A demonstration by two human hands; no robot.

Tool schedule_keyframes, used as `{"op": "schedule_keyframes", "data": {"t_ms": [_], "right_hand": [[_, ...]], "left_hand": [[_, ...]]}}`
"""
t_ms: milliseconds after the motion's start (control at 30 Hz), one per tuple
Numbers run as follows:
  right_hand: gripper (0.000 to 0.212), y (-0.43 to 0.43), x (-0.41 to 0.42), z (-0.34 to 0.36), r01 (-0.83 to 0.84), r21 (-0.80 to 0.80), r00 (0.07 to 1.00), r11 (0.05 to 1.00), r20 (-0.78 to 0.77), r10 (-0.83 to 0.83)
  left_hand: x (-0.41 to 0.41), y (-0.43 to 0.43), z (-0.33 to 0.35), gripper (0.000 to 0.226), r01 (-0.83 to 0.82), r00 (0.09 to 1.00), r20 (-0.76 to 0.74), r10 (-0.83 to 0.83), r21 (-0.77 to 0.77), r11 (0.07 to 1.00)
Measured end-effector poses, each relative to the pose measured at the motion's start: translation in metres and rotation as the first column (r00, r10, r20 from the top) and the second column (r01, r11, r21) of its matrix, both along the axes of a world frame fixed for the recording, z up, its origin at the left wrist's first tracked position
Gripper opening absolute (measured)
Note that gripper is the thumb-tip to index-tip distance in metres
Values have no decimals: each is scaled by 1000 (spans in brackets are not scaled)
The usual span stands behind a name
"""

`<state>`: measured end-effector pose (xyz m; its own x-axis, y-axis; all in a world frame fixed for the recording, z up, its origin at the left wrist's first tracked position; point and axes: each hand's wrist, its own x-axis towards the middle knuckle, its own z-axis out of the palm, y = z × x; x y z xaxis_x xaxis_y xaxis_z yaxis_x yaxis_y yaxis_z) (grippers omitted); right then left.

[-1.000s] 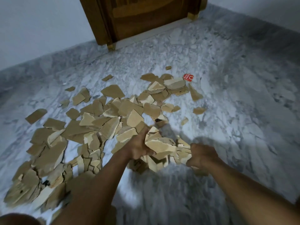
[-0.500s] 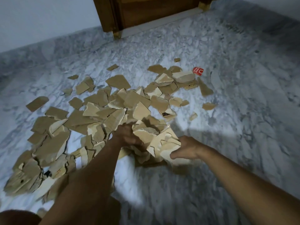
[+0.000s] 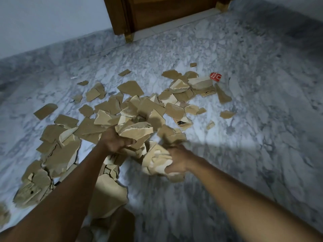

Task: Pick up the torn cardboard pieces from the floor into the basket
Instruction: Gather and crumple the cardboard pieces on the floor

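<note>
Several torn tan cardboard pieces (image 3: 130,88) lie scattered over the grey marble floor (image 3: 244,119), thickest at the left and centre. My left hand (image 3: 115,141) is closed around a bunch of cardboard pieces (image 3: 136,131) lifted above the pile. My right hand (image 3: 178,160) grips a second clump of cardboard pieces (image 3: 155,158) just to the right of it. The two handfuls touch in the middle. A large piece (image 3: 106,194) lies under my left forearm. No basket is in view.
A small red printed scrap (image 3: 216,77) lies at the far right edge of the pile. A wooden door (image 3: 166,9) with its frame stands at the far wall. Bare marble floor stretches to the right and in front of my right arm.
Both hands have closed together on the gathered pieces and raised them off the floor. The view has shifted so the pile sits further right and lower.
</note>
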<state>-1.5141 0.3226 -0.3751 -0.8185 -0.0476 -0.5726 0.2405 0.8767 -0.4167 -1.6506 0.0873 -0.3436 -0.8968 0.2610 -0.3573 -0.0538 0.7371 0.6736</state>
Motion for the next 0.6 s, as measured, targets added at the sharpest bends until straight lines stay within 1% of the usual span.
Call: {"op": "schedule_keyframes", "data": {"t_ms": [33,100,167,233,300,367,400,467,500,533,600], "right_hand": [[79,-14,3,-7,-41,59,999,997,-7,42],[87,-31,10,-20,-65,155,997,986,-24,69],[87,-34,11,-23,-68,206,997,976,-32,76],[81,-30,13,-20,-41,198,999,979,-26,47],[76,-21,16,-13,-24,135,1000,991,-10,26],[76,-6,19,-6,-34,78,999,996,3,34],[81,5,20,-1,-35,72,999,997,21,34],[89,32,18,9,-16,107,999,994,51,10],[89,46,16,14,3,134,998,991,59,-11],[86,60,15,19,18,158,997,987,69,-30],[80,79,16,24,39,198,996,979,71,-54]], "left_hand": [[3,-5,0,86,0,1000,-1,0,15,1000],[9,-10,-4,81,-11,1000,6,11,-8,1000],[12,-15,-6,78,-29,999,20,30,-58,998],[12,-18,-9,80,-73,993,84,80,-86,994],[12,-18,-11,83,-89,980,168,105,-100,991],[14,-13,-10,80,-30,965,254,60,-123,992],[17,-7,-9,74,27,958,287,11,-126,992],[25,12,-8,59,96,940,339,-51,-119,988],[28,21,-10,60,121,938,340,-72,-127,984],[29,31,-16,73,148,943,315,-101,-128,981],[28,47,-40,122,207,951,265,-158,-167,964]]}}
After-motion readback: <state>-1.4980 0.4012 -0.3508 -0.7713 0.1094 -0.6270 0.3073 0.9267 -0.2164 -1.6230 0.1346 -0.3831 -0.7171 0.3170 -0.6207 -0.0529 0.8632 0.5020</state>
